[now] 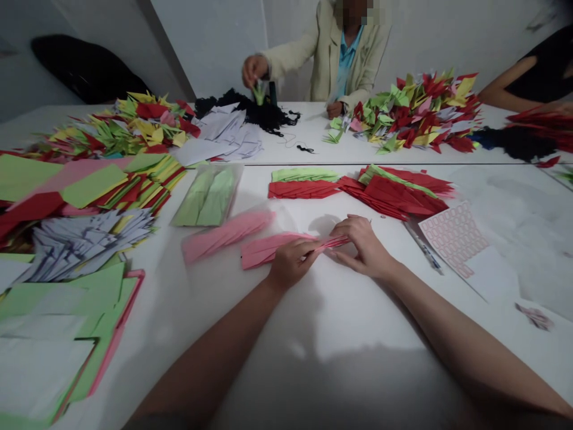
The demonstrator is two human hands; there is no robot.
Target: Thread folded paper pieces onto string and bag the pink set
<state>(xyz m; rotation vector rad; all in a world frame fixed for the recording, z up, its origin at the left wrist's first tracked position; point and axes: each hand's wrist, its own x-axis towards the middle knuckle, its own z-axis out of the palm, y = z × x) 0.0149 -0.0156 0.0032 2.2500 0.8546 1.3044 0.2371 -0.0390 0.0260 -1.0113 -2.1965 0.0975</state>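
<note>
Left hand [292,264], right hand [362,248], both pinching folded pink paper [268,251]

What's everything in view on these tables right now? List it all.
pink folded paper strips: one bundle, pink, between the hands
folded strips in clear sleeve: one bundle, pink, left of the hands
folded sheets in clear sleeve: one packet, pale green, farther left
folded paper stacks: several, red and light green, ahead of the hands
printed sheet: one, pink and white, right
paper cranes: two large heaps, mixed colours, far table
black thread: one tangle, far table
co-worker's hand: one, holding a small green paper piece, far side
left hand: one, fingers on the bundle
right hand: one, fingers on the bundle
</note>
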